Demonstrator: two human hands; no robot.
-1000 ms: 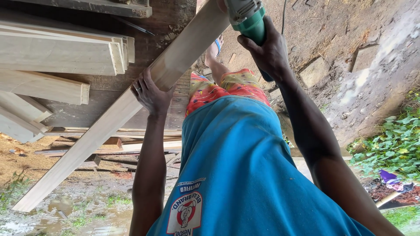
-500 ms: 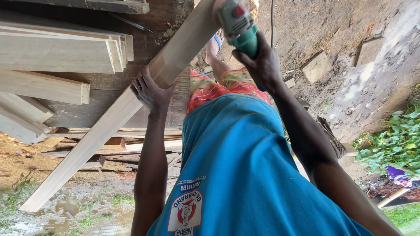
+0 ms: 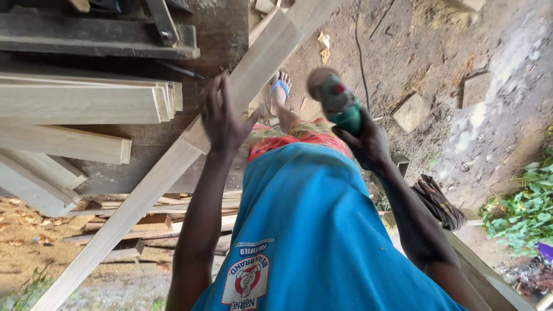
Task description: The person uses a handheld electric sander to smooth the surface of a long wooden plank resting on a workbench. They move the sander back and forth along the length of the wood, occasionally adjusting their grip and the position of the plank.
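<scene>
Green power tool (image 3: 340, 103) sits gripped in your right hand (image 3: 368, 144), its head blurred so you cannot make out the working end; it hangs clear of the long plank (image 3: 173, 167), just to its right. Your left hand (image 3: 222, 118) is spread wide over that plank, and whether it touches is unclear. Stacked boards (image 3: 80, 103) lie on the dark workbench (image 3: 213, 34), with bare dirt ground (image 3: 438, 57) beyond.

You have one view only, from the camera on your head. It looks steeply down your blue shirt (image 3: 311, 230) at close range, past both arms to the long plank (image 3: 173, 167), the bench (image 3: 213, 34) and the dirt ground (image 3: 438, 63) beyond.
</scene>
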